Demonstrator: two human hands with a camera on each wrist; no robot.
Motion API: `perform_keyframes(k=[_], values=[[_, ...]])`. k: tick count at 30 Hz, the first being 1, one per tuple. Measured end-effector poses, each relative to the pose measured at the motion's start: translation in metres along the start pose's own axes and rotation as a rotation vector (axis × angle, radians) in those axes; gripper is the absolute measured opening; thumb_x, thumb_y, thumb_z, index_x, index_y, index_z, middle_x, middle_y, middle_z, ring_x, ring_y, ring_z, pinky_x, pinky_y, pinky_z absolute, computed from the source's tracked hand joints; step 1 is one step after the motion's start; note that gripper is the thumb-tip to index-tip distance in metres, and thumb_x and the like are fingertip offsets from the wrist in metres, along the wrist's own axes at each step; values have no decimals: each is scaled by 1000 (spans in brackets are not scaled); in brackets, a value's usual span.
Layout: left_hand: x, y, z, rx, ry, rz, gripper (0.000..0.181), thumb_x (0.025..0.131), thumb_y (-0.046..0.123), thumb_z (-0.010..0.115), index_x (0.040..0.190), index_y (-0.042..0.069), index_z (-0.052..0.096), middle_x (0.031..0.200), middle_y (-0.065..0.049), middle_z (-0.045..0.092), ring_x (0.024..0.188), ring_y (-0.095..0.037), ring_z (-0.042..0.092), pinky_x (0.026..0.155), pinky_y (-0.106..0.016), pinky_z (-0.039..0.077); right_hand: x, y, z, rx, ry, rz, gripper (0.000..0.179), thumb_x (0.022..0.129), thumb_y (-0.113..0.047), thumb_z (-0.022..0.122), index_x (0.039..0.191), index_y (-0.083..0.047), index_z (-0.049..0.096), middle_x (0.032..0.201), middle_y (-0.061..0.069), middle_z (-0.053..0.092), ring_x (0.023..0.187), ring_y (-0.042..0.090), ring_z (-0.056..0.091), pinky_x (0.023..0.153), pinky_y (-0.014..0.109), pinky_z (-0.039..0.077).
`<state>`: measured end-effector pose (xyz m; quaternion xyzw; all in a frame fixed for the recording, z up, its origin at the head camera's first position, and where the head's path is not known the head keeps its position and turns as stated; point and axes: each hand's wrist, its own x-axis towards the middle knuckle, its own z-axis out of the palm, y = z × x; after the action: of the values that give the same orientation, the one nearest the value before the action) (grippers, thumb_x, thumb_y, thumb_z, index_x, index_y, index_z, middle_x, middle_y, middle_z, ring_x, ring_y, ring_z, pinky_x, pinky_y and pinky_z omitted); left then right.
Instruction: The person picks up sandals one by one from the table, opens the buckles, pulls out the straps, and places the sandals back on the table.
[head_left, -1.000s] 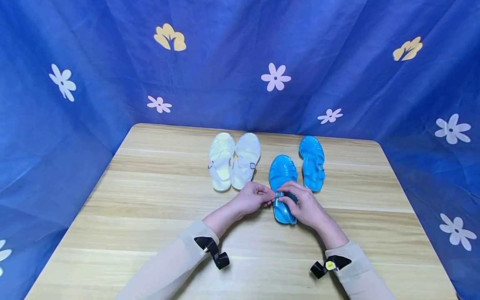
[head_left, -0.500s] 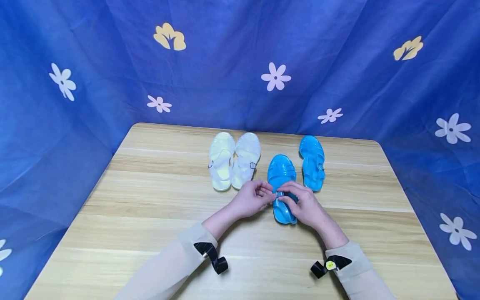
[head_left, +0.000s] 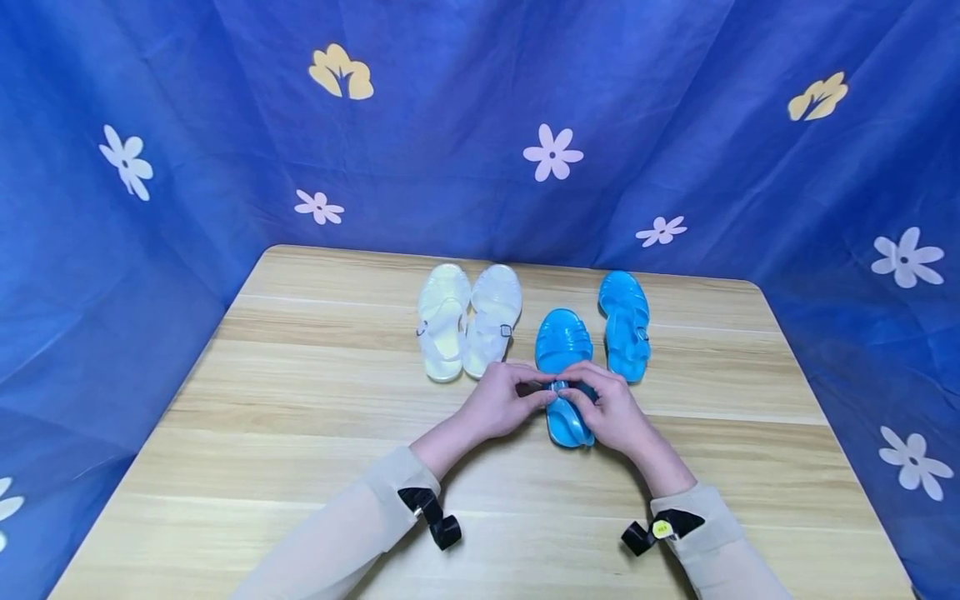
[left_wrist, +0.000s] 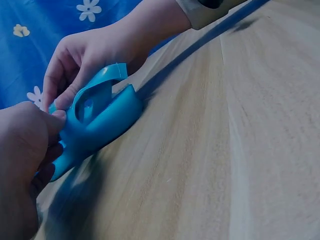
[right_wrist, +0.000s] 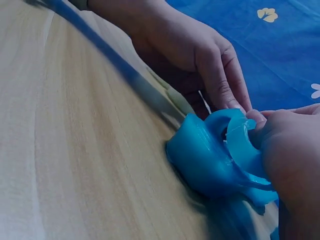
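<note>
A glossy blue sandal (head_left: 564,337) lies on the table, its toe pointing away from me. At its ankle strap, near a small buckle (head_left: 558,387), my two hands meet. The left hand (head_left: 504,402) comes from the left and pinches the strap between thumb and fingers. From the right, the right hand (head_left: 611,408) pinches the strap at the same place. The heel part of the sandal (left_wrist: 115,112) stands out in the left wrist view. In the right wrist view the curved strap (right_wrist: 242,145) arches beside the right hand. Fingertips partly hide the buckle.
The matching blue sandal (head_left: 624,325) lies to the back right. Two whitish translucent sandals, one left (head_left: 444,321) and one right (head_left: 495,317), sit side by side left of my hands. A blue flowered curtain (head_left: 450,125) hangs behind the wooden table (head_left: 300,417).
The left hand's fingers have shifted slightly right, and its forefinger and thumb now lie straighter at the buckle. The sandal has slid slightly left. The right hand has barely moved.
</note>
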<state>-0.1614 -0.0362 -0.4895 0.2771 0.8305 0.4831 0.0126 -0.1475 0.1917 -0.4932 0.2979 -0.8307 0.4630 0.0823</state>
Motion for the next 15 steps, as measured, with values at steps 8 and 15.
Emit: perform_keyframes(k=[8,15], values=[[0,1,0,12,10,20,25,97,21,81,121,12,80,112,2,79,109,-7,71,95,-25,56,-1,3,3,64,27,4,22,99,4,71,113,-11,75,113,-2,74,110,23,70,101,29,53],[0,1,0,27,35,41,26,97,22,82,120,11,81,111,1,79,109,-8,72,94,-25,56,-1,0,4,122,49,50,21,99,4,70,113,-11,74,112,0,74,109,24,69,97,29,55]])
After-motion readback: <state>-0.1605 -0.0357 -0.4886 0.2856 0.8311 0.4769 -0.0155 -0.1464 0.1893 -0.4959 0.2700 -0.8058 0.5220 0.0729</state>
